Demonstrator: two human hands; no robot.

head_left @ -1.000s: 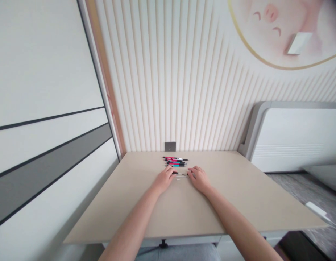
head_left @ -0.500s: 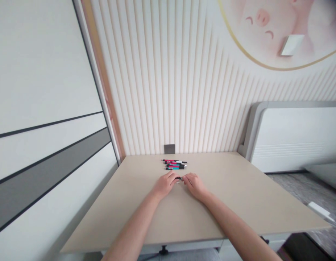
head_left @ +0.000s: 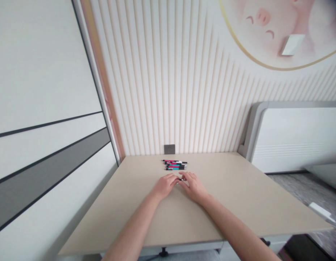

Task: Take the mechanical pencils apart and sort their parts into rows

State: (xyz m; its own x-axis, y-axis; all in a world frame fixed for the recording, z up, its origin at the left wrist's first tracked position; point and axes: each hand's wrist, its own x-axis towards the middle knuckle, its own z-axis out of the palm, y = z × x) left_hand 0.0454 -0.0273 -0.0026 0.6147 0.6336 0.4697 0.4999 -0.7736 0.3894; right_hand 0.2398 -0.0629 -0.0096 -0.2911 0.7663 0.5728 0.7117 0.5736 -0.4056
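A slim black pen lies crosswise between my two hands, just above or on the desk. Its left end is in the closed fingers of my left hand, which hide part of it. Around its right end, the thumb and fingers of my right hand are parted, with no clear grip on it. Just beyond my hands, several pens with black, red, teal and white barrels lie side by side in a loose stack of rows.
The beige desk runs back to a ribbed wall with a dark socket. A white cabinet rises at the left. To the right stands a bed headboard. A dark box-like thing sits below the desk's right edge.
My right hand's thumb and fingers have spread apart around the pen's end, where they were closer together before. My left hand keeps its hold, and the row of pens stays put.
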